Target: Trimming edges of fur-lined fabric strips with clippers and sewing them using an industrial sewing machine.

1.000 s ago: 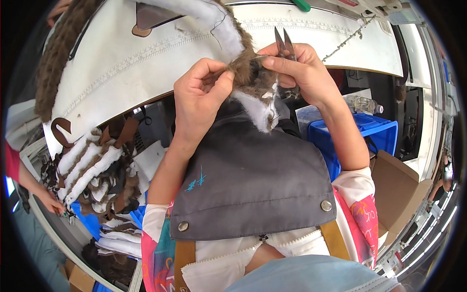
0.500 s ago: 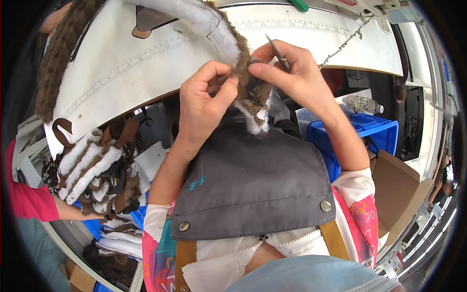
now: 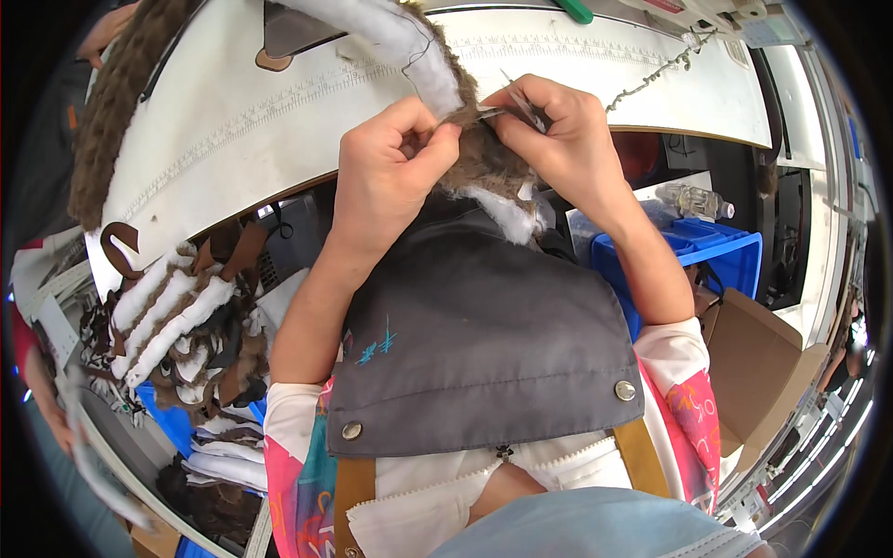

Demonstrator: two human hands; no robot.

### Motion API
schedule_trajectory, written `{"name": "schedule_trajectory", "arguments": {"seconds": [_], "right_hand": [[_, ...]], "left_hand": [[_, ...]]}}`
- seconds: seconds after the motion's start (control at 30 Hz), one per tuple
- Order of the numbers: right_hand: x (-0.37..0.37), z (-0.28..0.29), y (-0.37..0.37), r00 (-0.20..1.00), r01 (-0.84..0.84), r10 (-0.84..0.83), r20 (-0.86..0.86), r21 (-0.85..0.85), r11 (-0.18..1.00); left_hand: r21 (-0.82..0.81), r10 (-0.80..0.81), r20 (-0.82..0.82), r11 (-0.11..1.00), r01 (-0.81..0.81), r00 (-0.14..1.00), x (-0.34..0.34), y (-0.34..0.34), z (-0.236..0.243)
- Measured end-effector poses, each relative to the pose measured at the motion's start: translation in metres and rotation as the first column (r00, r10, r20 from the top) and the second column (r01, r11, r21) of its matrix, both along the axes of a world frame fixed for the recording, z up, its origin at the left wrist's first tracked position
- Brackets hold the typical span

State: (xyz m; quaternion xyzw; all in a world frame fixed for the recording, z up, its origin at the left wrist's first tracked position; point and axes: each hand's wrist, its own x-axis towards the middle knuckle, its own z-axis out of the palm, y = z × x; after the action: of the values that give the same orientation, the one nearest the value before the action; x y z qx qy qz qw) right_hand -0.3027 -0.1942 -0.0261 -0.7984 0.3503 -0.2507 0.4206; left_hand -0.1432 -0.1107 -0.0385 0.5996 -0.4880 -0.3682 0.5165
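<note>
My left hand (image 3: 386,172) pinches the edge of a brown fur strip with white backing (image 3: 484,158) just above the table edge. My right hand (image 3: 563,139) grips small metal scissors (image 3: 510,104), their blades at the fur next to my left fingertips. The white fluffy part of the strip (image 3: 414,51) runs up and away across the white worktable (image 3: 279,112). A grey apron bib (image 3: 484,344) covers my chest below the hands.
A pile of white and brown fur pieces (image 3: 177,325) lies at lower left. A blue plastic crate (image 3: 698,256) and a cardboard box (image 3: 763,363) stand at right. A clear bottle (image 3: 693,200) lies behind the crate. Another person's arm (image 3: 37,391) shows at far left.
Both hands have closed in on the fur strip. The scissors, held up and apart a second ago, have come down to the fur by my left fingertips.
</note>
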Motion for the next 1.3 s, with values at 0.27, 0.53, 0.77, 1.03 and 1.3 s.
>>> {"name": "schedule_trajectory", "arguments": {"seconds": [0.27, 0.53, 0.77, 1.03, 1.3], "right_hand": [[-0.004, 0.011, -0.009, 0.987, -0.096, 0.006, 0.163, 0.551, 0.829], [-0.005, 0.018, 0.013, 0.998, 0.025, -0.028, 0.057, 0.037, 0.999], [-0.011, 0.016, 0.020, 0.994, -0.043, 0.016, -0.107, -0.256, 0.966], [-0.004, 0.006, 0.010, 0.995, 0.083, -0.089, 0.038, 0.146, 0.986], [-0.002, 0.010, 0.015, 0.963, -0.198, 0.221, 0.152, -0.152, 0.968]], "left_hand": [[0.050, -0.037, -0.181, 0.998, 0.046, 0.983, 0.007, -0.003, 0.000], [-0.007, 0.004, -0.239, 1.000, -0.006, 0.971, 0.002, -0.002, -0.002], [-0.063, 0.027, -0.212, 0.997, -0.041, 0.977, -0.002, -0.003, -0.008], [-0.059, -0.034, -0.212, 0.998, 0.022, 0.977, 0.003, -0.002, -0.001], [0.075, 0.027, -0.930, 0.990, 0.116, 0.365, -0.006, -0.032, 0.015]]}}
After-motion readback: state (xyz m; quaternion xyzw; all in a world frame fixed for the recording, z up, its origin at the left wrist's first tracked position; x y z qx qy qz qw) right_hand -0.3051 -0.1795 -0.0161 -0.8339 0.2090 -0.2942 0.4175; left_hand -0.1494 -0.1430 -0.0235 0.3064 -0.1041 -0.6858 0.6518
